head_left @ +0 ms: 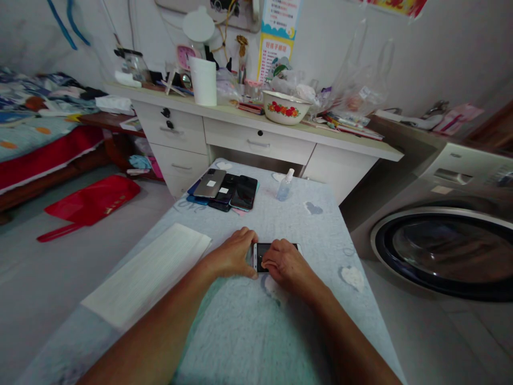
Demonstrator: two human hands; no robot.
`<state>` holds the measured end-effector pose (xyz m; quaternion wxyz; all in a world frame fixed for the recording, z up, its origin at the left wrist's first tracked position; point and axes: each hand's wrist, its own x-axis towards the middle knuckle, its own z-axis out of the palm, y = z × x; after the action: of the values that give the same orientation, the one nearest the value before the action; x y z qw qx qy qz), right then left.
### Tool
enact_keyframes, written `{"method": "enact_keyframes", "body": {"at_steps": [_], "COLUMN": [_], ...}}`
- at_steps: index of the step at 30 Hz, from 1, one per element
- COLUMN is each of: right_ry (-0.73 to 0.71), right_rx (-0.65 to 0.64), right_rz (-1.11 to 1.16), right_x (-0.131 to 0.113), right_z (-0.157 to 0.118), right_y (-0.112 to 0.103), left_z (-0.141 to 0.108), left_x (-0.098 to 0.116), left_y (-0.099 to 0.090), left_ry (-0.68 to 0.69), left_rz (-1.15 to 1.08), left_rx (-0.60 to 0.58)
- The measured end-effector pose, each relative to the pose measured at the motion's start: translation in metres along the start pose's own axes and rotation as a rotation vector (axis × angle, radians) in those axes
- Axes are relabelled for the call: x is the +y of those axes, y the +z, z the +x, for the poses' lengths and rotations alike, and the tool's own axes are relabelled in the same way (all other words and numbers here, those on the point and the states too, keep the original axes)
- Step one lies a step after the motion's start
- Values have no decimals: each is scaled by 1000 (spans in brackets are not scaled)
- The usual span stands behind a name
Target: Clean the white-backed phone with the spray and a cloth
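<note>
A white-framed smartphone [263, 251] lies flat on the cloth-covered table, its dark screen facing up. Around its left end, my left hand [237, 253] grips it between thumb and fingers. My right hand [285, 262] is closed, with its curled fingers pressed on the screen and hiding much of it. A small tan edge shows at those fingertips; whether it is a cloth or skin is unclear. Beyond my hands stands a clear spray bottle [284, 188] with a white cap. To its left several phones [243, 191] lie stacked and overlapping, one grey phone [210, 183] on top.
A pale folded sheet [148, 272] lies along the table's left side. Behind the table is a white desk [232, 133] carrying a flowered bowl [285, 108] and a white cylinder [203, 81]. A washing machine [433, 182] stands right; a red bag [94, 200] lies on the floor.
</note>
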<state>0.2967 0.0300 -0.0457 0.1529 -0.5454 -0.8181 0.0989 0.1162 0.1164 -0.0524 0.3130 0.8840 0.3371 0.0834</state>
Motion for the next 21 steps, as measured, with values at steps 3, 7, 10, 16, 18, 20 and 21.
{"method": "enact_keyframes", "body": {"at_steps": [3, 7, 10, 16, 18, 20, 21], "right_ry": [40, 98, 145, 147, 120, 86, 69], "right_rx": [-12, -15, -18, -35, -40, -42, -40], "right_rz": [-16, -51, -83, -85, -62, -40, -35], "right_x": [3, 11, 16, 17, 14, 10, 8], "right_z": [0, -3, -5, -6, -6, -5, -4], "right_y": [-3, -10, -15, -17, -14, -9, -7], "left_z": [0, -1, -1, -1, -1, -1, -1], "left_x": [2, 4, 3, 1, 0, 0, 0], "left_y": [-2, -4, -3, 0, 0, 1, 1], "left_ry": [-4, -6, -5, 10, 14, 16, 19], "left_rz": [-3, 3, 4, 17, 25, 30, 31], "left_rx": [-8, -25, -29, -23, -20, -13, -9]}}
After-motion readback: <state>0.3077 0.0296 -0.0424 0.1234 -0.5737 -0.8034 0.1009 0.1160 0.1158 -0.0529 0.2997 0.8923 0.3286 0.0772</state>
